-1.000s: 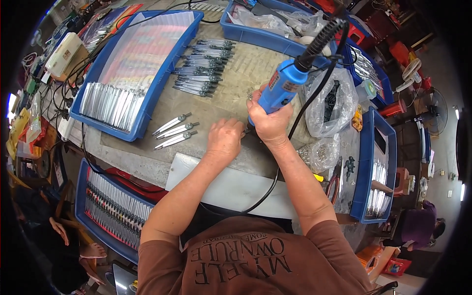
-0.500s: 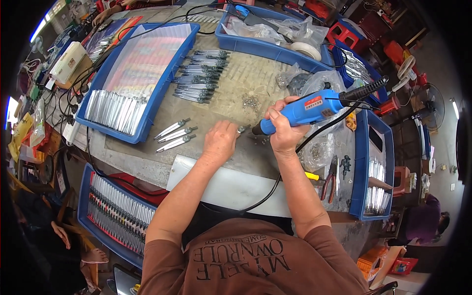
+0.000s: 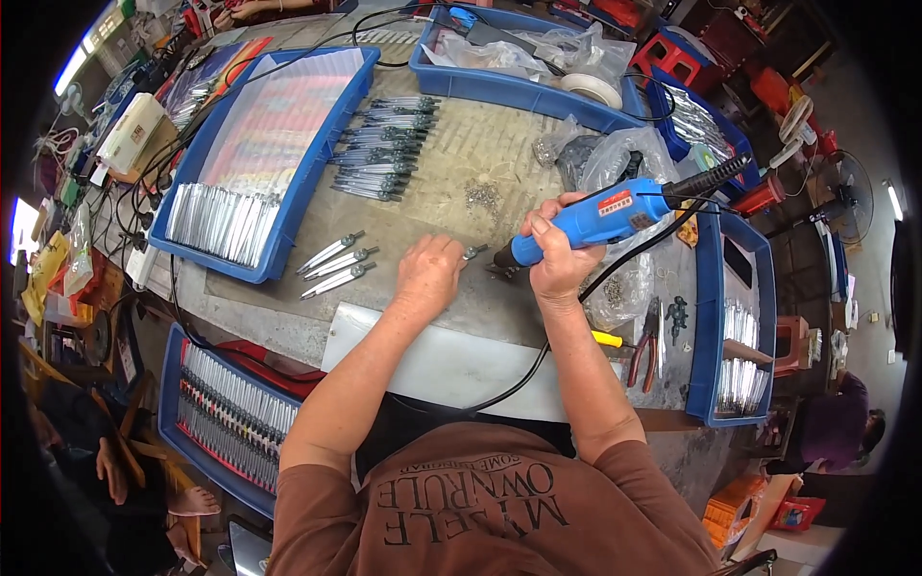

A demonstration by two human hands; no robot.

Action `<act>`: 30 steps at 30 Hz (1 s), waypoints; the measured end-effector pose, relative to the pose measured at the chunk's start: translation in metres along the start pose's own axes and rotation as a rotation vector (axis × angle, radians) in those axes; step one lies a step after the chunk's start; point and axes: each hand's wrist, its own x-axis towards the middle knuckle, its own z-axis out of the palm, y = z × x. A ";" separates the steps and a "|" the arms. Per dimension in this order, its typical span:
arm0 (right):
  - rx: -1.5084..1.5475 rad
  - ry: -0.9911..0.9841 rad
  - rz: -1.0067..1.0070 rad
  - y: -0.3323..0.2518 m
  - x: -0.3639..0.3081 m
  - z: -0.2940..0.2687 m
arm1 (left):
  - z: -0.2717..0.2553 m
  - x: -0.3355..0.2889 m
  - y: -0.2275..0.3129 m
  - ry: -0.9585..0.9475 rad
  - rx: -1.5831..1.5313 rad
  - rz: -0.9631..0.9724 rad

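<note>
My right hand (image 3: pixel 559 248) is wrapped round a blue electric screwdriver (image 3: pixel 600 219). The tool's dark nose points left and down toward the bench, a short gap from my left hand. My left hand (image 3: pixel 429 271) is closed on a drawing compass (image 3: pixel 474 252). Only the compass's dark head shows past the fingers; the rest lies hidden under the hand. Left of that hand, three silver compasses (image 3: pixel 338 266) lie side by side. Farther off, a stacked row of compasses (image 3: pixel 380 144) rests on the bench. Small metal parts (image 3: pixel 482 197) are heaped beyond my hands.
A blue tray of silver compass parts (image 3: pixel 274 254) stands left. Another blue tray (image 3: pixel 519 91) holding bags is at the back. Pliers (image 3: pixel 645 357) and a yellow-handled tool (image 3: pixel 607 339) lie right, near a blue bin (image 3: pixel 706 317). The black cord (image 3: pixel 523 379) crosses the bench edge.
The screwdriver's nose has shifted slightly right, widening its gap from the compass head. My left hand keeps its hold, and the whole view has moved a little.
</note>
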 end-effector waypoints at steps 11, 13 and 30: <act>0.020 0.040 0.009 0.001 -0.001 -0.004 | -0.002 0.004 0.005 -0.043 0.012 -0.064; 0.016 0.052 0.017 0.004 -0.002 -0.007 | -0.002 0.004 0.006 -0.047 0.014 -0.057; 0.016 -0.014 -0.008 0.023 0.014 0.018 | 0.000 0.005 0.008 -0.023 0.037 -0.117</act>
